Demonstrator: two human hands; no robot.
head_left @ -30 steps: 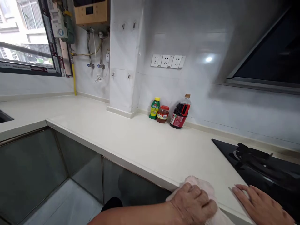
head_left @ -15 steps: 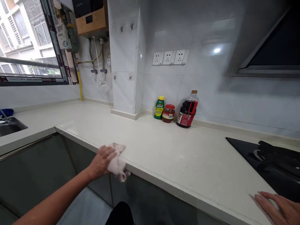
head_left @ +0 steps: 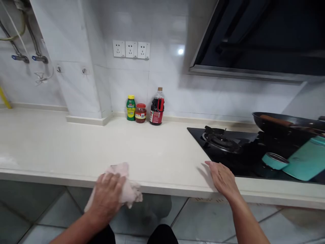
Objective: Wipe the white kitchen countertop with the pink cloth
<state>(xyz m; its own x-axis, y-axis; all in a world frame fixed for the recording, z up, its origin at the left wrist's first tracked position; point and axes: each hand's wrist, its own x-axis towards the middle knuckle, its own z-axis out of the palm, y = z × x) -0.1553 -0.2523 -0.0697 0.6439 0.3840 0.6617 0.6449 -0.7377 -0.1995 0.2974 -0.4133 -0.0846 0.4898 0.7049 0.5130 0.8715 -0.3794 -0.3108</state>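
A pale pink cloth (head_left: 128,193) is bunched under my left hand (head_left: 108,195), whose fingers curl over it at the front edge of the white countertop (head_left: 162,152). Part of the cloth lies on the top and part hangs down over the edge. My right hand (head_left: 223,178) holds nothing; it is at the counter's front edge beside the black gas stove (head_left: 200,137), fingers stretched out to the left and up. The thumb side faces me only in part, and some fingers are hidden behind the hand.
Against the back wall stand a green bottle with a yellow cap (head_left: 131,108), a red-lidded jar (head_left: 140,113) and a large dark sauce bottle (head_left: 156,108). A wok (head_left: 269,123), a teal cup (head_left: 274,161) and a teal container (head_left: 307,159) are on the stove. A range hood (head_left: 254,73) overhangs it.
The view has swung to the right, bringing more of the stove into sight. My left hand and the cloth have moved along the counter edge toward the right hand.
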